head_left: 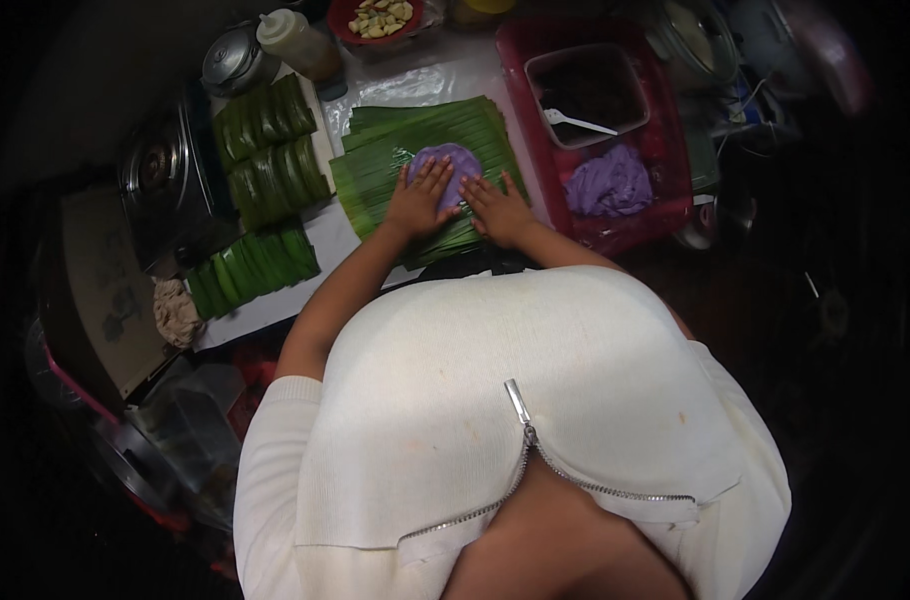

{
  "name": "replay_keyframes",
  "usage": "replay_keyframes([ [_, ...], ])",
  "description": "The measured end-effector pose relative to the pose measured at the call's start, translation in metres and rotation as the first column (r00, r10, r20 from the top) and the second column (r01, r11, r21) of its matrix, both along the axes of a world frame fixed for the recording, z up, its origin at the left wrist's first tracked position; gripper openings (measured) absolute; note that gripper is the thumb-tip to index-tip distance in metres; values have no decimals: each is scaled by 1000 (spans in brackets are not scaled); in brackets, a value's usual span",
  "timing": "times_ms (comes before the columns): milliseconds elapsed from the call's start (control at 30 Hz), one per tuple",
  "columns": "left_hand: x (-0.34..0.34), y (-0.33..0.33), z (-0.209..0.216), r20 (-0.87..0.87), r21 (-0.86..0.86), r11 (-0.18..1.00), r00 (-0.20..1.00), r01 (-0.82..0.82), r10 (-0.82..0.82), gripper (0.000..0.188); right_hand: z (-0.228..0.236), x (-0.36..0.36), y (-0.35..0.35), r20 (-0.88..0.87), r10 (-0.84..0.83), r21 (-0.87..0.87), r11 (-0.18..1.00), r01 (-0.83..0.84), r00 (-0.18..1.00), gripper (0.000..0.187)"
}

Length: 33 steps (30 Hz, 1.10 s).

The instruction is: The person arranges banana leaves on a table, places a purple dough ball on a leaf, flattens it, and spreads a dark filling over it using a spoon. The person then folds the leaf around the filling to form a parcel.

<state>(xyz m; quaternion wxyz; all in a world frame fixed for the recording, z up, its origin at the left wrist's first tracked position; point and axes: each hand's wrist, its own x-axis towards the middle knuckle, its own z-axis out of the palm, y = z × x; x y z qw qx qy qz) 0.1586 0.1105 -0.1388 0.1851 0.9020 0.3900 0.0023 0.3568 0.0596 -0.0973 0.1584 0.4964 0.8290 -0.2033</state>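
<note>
A flat round of purple dough (443, 158) lies on a stack of green banana leaves (375, 165) in front of me. My left hand (422, 198) rests on the dough's left side, its fingers stretched out over it. At the dough's right edge lies my right hand (497, 208), flat, with its fingers spread partly on the dough and partly on the leaf. Neither hand grips anything. Beside them on the right, a red tray (520, 100) holds a lump of purple dough (611, 184) and a clear tub (635, 75) of dark filling, with a white plastic spoon (580, 123) in it.
Rows of leaf-wrapped parcels (275, 170) lie to the left, with more green parcels (250, 268) nearer me. A crumpled cloth (177, 312) sits at their end. Along the back stand a squeeze bottle (297, 42), a lidded metal pot (237, 60) and a red bowl (340, 25) of pale pieces.
</note>
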Motion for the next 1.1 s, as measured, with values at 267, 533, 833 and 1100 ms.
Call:
replay_keyframes([
  [267,17,-2,8,-45,33,994,994,-100,101,79,11,-4,-6,115,-9,-69,997,17,993,63],
  [533,29,13,24,50,-124,987,993,-99,106,65,90,28,21,-282,-416,-304,893,331,864,33],
  [833,133,66,146,618,-402,916,737,-2,273,33,44,190,42,-206,-811,464,412,784,548,24],
  [1100,247,89,69,58,-873,413,785,-260,617,30,54,142,36,-649,-612,407,223,886,453,16],
])
